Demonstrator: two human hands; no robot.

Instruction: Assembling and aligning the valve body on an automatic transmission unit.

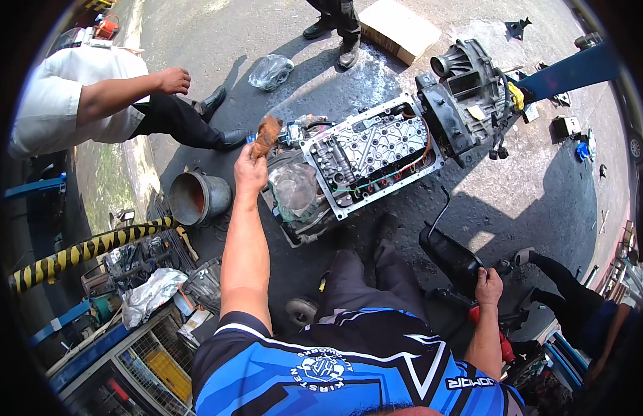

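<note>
My left hand (251, 170) is raised beside the gearbox, fingers closed around a crumpled brown rag (267, 136). At lower right, my right hand (489, 287) grips the near end of a flat black part (452, 258), from which a thin bent tube (443, 208) sticks up. In front of me lies an automatic gearbox on the ground, its metal valve body (380, 149) exposed inside a pale rectangular flange. A green wire and an orange-red wire run across it. The gearbox's dark ribbed housing (467, 97) is at the right end.
A metal bucket (200, 199) stands left of the gearbox. A person in a white shirt (79, 97) is at left; another's legs (333, 24) are at the top, beside a cardboard box (398, 29). A blue beam (571, 73) and a striped bar (93, 251) flank the area.
</note>
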